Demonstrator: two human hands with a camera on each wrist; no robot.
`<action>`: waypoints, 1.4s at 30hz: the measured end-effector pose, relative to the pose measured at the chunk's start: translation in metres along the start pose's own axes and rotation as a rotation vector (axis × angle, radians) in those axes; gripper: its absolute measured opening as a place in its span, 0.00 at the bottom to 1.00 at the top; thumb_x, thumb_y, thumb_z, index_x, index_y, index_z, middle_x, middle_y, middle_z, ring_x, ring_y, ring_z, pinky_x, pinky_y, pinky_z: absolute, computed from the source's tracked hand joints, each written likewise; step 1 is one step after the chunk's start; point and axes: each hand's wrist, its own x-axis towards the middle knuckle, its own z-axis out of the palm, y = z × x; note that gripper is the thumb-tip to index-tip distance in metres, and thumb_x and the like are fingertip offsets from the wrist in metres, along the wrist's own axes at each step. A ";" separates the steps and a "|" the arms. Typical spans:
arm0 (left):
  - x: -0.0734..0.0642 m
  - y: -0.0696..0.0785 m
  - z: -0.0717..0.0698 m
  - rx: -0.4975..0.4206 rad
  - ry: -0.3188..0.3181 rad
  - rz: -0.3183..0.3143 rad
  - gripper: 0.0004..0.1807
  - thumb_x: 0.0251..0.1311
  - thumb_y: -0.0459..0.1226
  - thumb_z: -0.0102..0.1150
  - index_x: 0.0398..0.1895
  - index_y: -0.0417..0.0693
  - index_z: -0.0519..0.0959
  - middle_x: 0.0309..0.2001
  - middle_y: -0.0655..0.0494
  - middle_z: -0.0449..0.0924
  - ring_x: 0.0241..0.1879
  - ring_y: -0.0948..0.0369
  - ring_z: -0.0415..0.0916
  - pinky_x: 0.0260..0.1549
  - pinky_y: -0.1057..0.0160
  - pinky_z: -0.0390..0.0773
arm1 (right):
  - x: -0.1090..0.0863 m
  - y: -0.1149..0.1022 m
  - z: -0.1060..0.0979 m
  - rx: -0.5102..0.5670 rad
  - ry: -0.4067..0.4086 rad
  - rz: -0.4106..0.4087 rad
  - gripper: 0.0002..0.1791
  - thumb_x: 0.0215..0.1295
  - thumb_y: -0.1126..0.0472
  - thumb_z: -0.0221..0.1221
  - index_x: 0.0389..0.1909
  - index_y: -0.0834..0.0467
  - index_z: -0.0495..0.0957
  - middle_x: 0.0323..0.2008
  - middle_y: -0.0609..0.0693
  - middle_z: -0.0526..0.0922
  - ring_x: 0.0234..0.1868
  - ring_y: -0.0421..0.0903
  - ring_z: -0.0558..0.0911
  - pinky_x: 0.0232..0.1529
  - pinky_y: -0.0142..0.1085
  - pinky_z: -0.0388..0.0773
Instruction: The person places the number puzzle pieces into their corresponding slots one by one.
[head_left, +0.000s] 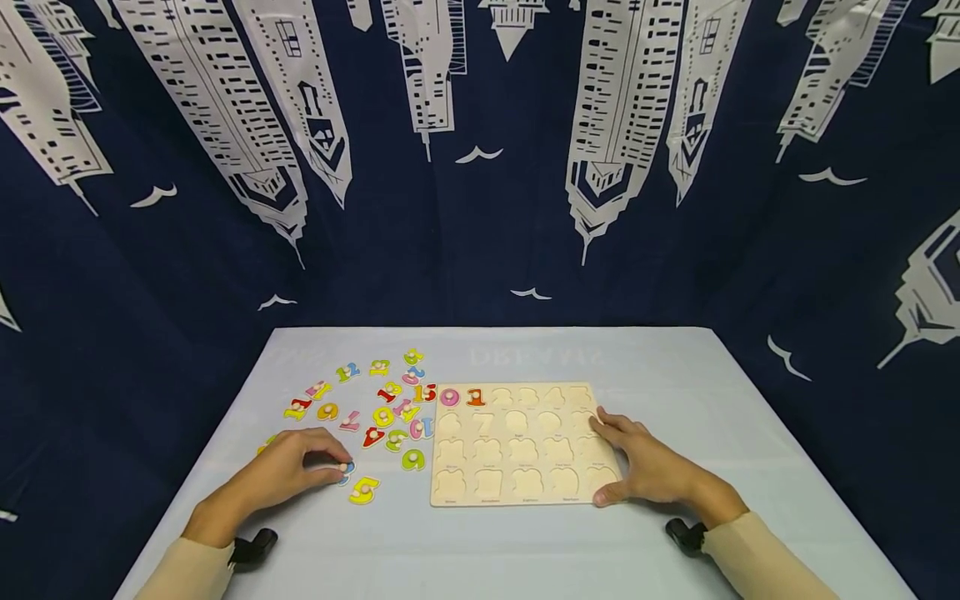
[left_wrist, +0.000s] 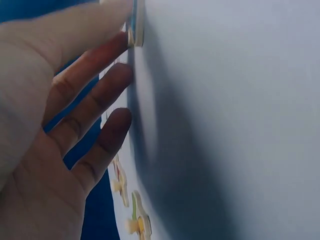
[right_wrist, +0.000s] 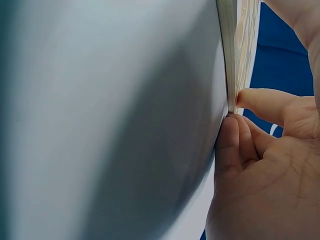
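Left of the board, my left hand (head_left: 288, 467) pinches a small blue number piece (head_left: 347, 473) between thumb and fingertips. Fingers cover part of it, so I cannot tell the digit. The left wrist view shows this piece (left_wrist: 139, 22) edge-on close to the white tabletop, the other fingers spread. A wooden number puzzle board (head_left: 517, 446) lies flat; a pink 0 (head_left: 449, 397) and a red-orange 1 (head_left: 476, 397) sit in its top row. My right hand (head_left: 652, 462) holds the board's right side, one finger over the top face, others against the edge (right_wrist: 228, 60).
Several colourful number pieces with knobs lie scattered left of the board, among them a yellow 5 (head_left: 363, 491) and a green piece (head_left: 413, 460). A red and orange 15 (head_left: 424, 392) lies against the board's upper left corner. The white table (head_left: 517, 550) meets a dark blue printed cloth (head_left: 450, 242).
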 end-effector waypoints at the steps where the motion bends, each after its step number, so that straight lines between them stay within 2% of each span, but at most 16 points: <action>1: 0.000 0.000 0.001 0.001 0.004 0.001 0.11 0.69 0.44 0.85 0.48 0.73 0.94 0.48 0.81 0.91 0.53 0.75 0.86 0.62 0.64 0.88 | 0.000 0.000 0.000 0.003 0.001 -0.001 0.76 0.47 0.37 0.92 0.89 0.69 0.64 0.92 0.72 0.58 0.88 0.79 0.62 0.86 0.74 0.64; 8: 0.000 0.003 -0.001 0.036 0.032 -0.020 0.12 0.70 0.42 0.85 0.45 0.75 0.93 0.46 0.83 0.90 0.54 0.72 0.86 0.63 0.61 0.88 | 0.003 0.000 0.003 0.009 -0.010 -0.004 0.77 0.47 0.36 0.91 0.90 0.68 0.63 0.93 0.71 0.56 0.89 0.78 0.60 0.86 0.74 0.63; 9: 0.001 0.004 -0.002 0.049 0.047 -0.023 0.12 0.69 0.42 0.85 0.45 0.76 0.93 0.46 0.83 0.90 0.56 0.70 0.87 0.65 0.58 0.88 | 0.004 0.000 0.004 0.007 -0.011 -0.004 0.77 0.47 0.36 0.91 0.90 0.68 0.63 0.93 0.71 0.56 0.89 0.78 0.60 0.86 0.74 0.64; 12: 0.003 0.008 -0.006 0.069 0.104 -0.021 0.12 0.67 0.42 0.87 0.45 0.73 0.93 0.45 0.82 0.89 0.54 0.67 0.88 0.64 0.53 0.88 | 0.006 -0.001 0.003 -0.003 -0.013 -0.003 0.77 0.47 0.35 0.91 0.91 0.67 0.62 0.93 0.71 0.56 0.89 0.78 0.60 0.87 0.73 0.64; 14: 0.007 0.011 -0.007 0.082 0.146 -0.015 0.12 0.67 0.40 0.87 0.45 0.70 0.93 0.44 0.81 0.89 0.51 0.68 0.88 0.62 0.51 0.89 | 0.007 0.000 0.002 -0.008 -0.013 -0.004 0.77 0.47 0.35 0.91 0.91 0.67 0.62 0.93 0.70 0.56 0.89 0.77 0.60 0.87 0.73 0.64; 17: 0.018 0.019 -0.006 0.065 0.186 -0.004 0.11 0.68 0.38 0.86 0.47 0.65 0.94 0.43 0.77 0.90 0.45 0.72 0.86 0.57 0.53 0.90 | 0.010 0.000 0.000 -0.017 -0.014 -0.007 0.77 0.48 0.35 0.91 0.91 0.67 0.62 0.93 0.70 0.56 0.90 0.77 0.60 0.87 0.73 0.63; 21: 0.039 0.035 0.001 0.054 0.198 -0.006 0.09 0.70 0.39 0.84 0.48 0.63 0.94 0.45 0.75 0.92 0.45 0.71 0.86 0.56 0.53 0.92 | 0.012 -0.001 -0.002 -0.019 -0.014 -0.012 0.77 0.49 0.36 0.91 0.91 0.68 0.62 0.93 0.71 0.55 0.90 0.77 0.60 0.87 0.72 0.63; 29: 0.092 0.071 0.020 0.015 0.199 0.043 0.08 0.75 0.39 0.80 0.53 0.56 0.94 0.52 0.63 0.96 0.49 0.59 0.90 0.57 0.46 0.90 | 0.010 -0.002 -0.002 0.008 -0.023 -0.026 0.76 0.50 0.37 0.91 0.90 0.69 0.61 0.93 0.72 0.55 0.90 0.79 0.59 0.87 0.74 0.62; 35: 0.132 0.096 0.041 -0.033 0.170 0.036 0.09 0.76 0.41 0.79 0.54 0.54 0.94 0.53 0.60 0.95 0.53 0.57 0.90 0.59 0.50 0.90 | 0.006 0.001 0.000 0.003 -0.016 -0.013 0.76 0.50 0.38 0.91 0.91 0.69 0.61 0.93 0.72 0.55 0.89 0.78 0.60 0.87 0.74 0.63; 42: 0.172 0.122 0.072 -0.043 0.176 0.075 0.05 0.75 0.39 0.80 0.49 0.53 0.95 0.49 0.59 0.96 0.45 0.62 0.91 0.50 0.59 0.90 | 0.002 0.002 0.000 0.011 -0.016 0.000 0.76 0.49 0.37 0.91 0.91 0.68 0.62 0.93 0.72 0.55 0.89 0.78 0.60 0.87 0.74 0.62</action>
